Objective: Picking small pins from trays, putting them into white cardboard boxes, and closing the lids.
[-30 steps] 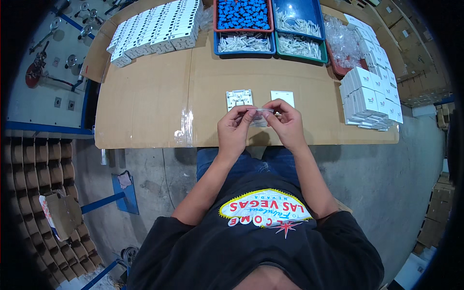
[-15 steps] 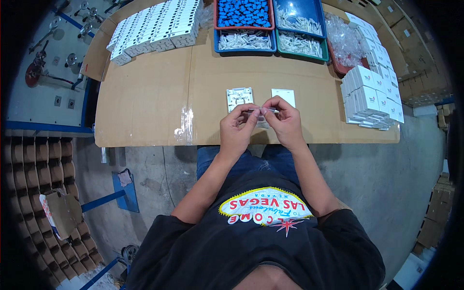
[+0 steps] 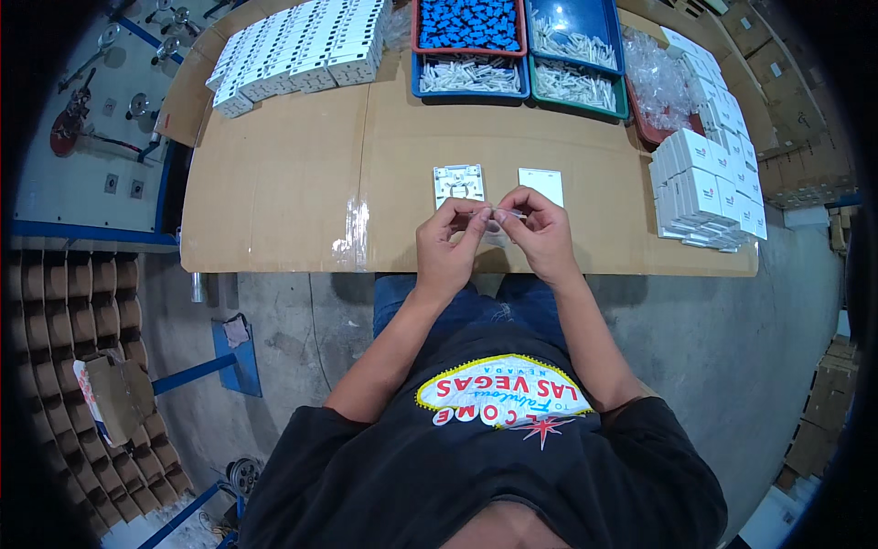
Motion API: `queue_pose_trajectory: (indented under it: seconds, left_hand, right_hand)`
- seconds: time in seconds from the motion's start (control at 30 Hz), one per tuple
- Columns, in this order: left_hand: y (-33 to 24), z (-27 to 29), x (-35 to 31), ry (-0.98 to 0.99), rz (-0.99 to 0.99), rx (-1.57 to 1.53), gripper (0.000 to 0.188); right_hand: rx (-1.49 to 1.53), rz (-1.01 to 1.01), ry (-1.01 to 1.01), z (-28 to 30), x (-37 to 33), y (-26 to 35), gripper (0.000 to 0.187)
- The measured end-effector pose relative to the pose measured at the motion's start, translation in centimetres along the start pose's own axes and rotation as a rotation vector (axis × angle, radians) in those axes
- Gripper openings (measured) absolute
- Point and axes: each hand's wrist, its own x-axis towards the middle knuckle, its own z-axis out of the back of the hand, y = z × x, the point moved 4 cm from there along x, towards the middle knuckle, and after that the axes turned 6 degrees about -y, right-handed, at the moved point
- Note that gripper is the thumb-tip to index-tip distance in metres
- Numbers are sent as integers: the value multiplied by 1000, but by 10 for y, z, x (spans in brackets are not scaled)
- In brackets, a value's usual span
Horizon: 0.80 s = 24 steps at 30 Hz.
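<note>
My left hand point(image 3: 447, 245) and my right hand point(image 3: 541, 236) meet just above the cardboard near the table's front edge. Both pinch a small clear plastic bag point(image 3: 495, 238), which hangs below the fingertips. Its opening and contents are mostly hidden by my fingers. Just beyond the left hand, a white square plate with a cut-out frame and metal parts point(image 3: 458, 182) lies flat. A plain white square cover point(image 3: 541, 184) rests beyond my right hand, a short gap away from the plate.
At the back stand a red tray of blue parts point(image 3: 468, 26), a blue tray of white plugs point(image 3: 471, 78) and a green tray point(image 3: 581, 94). Clear bags point(image 3: 657, 82) fill a red tray. White units point(image 3: 302, 46) are stacked back left, white boxes point(image 3: 700, 188) at right.
My hands stay together on the bag, with only slight finger movement. The whole view has shifted a little; the plate and cover lie as before.
</note>
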Motion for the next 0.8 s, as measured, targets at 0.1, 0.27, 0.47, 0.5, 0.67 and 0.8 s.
queue_pose_trajectory:
  seconds: [0.1, 0.27, 0.47, 0.5, 0.67, 0.8]
  left_hand:
    - [-2, -5, 0, -5, 9, -50, 14]
    - [-3, -8, 2, 10, 71, -65, 16]
    - [2, 0, 5, 4, 102, 2, 18]
    - [3, 1, 5, -6, 127, -15, 18]
    - [7, 1, 5, 37, 148, -21, 19]
    - [14, 4, 6, 106, 90, 24, 18]
  right_hand:
    - [0, 18, -17, 4, 2, -4, 8]
    - [-6, 45, -76, 13, 4, -8, 8]
    - [-74, -70, -20, 18, 6, -4, 6]
    - [-111, -119, -37, 20, 8, -6, 6]
    - [-120, -104, -54, 27, 8, -14, 6]
    - [-162, 28, -51, 28, 8, -17, 5]
